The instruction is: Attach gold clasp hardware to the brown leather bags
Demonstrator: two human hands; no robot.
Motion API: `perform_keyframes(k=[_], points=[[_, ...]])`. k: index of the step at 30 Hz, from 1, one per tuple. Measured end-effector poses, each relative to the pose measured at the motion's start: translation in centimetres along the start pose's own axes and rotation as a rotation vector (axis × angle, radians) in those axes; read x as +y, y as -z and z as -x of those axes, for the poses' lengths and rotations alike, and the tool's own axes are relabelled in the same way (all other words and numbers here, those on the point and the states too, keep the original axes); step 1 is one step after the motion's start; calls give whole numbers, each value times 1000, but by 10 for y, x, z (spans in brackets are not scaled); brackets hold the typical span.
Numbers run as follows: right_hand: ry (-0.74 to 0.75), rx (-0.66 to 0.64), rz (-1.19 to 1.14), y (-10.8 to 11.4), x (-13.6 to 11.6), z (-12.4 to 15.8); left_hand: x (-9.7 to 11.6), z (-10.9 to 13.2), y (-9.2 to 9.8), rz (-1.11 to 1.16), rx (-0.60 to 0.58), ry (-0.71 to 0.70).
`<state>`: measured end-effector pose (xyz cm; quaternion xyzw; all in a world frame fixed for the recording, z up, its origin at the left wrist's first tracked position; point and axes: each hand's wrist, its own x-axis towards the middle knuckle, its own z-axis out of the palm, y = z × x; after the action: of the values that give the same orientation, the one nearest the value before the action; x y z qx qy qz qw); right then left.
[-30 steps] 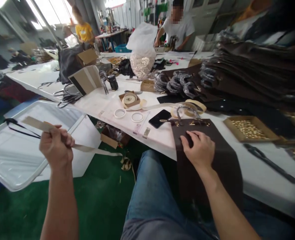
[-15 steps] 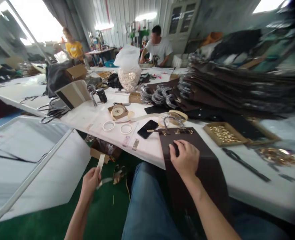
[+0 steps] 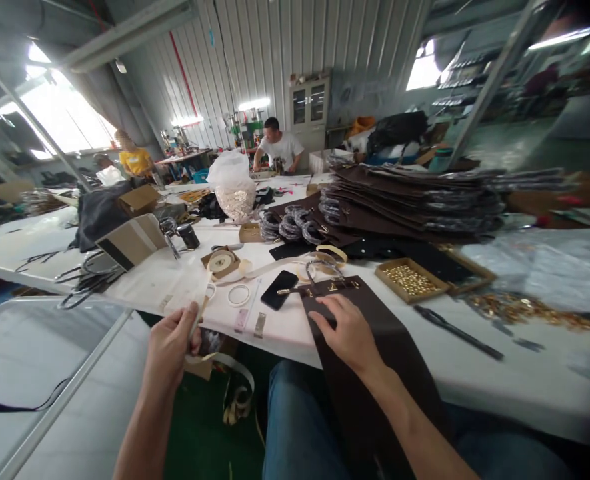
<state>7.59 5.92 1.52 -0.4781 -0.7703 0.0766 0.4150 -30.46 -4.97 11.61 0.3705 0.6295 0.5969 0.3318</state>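
My left hand (image 3: 172,343) is raised at the front edge of the table, thumb and fingers pinched on a narrow pale strip of tape (image 3: 204,309). A longer pale strip (image 3: 242,365) curls below that hand; whether it is the same piece I cannot tell. My right hand (image 3: 349,333) lies palm down, fingers apart, on a dark brown bag panel (image 3: 405,340) that hangs over the table edge onto my lap. Gold clasps (image 3: 342,287) and a clear-wrapped handle (image 3: 319,265) sit at the panel's top end, just beyond my fingertips.
Left of the panel lie a black phone (image 3: 279,291), a white tape ring (image 3: 238,295) and a tape roll (image 3: 221,263). Rightward are a box of gold studs (image 3: 412,279) and a black strap (image 3: 457,331). Stacked brown bags (image 3: 399,207) stand behind. Two people work farther back.
My left hand has risen with the strip, from over the floor to the table's edge. My right hand stays on the panel, its fingers spread wider. The view has tilted up and turned right.
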Motion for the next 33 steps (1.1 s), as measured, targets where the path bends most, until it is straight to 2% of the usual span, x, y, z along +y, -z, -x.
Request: perform_keyframes(k=[2,5,9,12,17,22,27,30,33], points=[[3,-41,-14,-2,-3,-1,-12,-3,-15,-51,-46,11],[1,-77,-19,-4,-3,1,-47,-8,-27,-115,-84,57],[3,-99,-26,-4,-1,4,-91,-18,-25,-170,-15,89],[2,-104,-40,-7,-3,3,-110,-29,-22,-176,0,90],[21,-158,-80,-15,-16,-2,-113,-38,-30,-244,-42,29],[-73,-231,-405,-29,-47,-14,-102,-20,-42,-418,16,-344],[-226,-310,-822,-55,-76,-28,-106,5,-47,-455,-54,-693],[-270,-345,-956,-65,-86,-30,-111,15,-44,-473,-81,-788],[-190,-376,-990,-65,-94,-28,-110,24,-41,-469,-108,-820]])
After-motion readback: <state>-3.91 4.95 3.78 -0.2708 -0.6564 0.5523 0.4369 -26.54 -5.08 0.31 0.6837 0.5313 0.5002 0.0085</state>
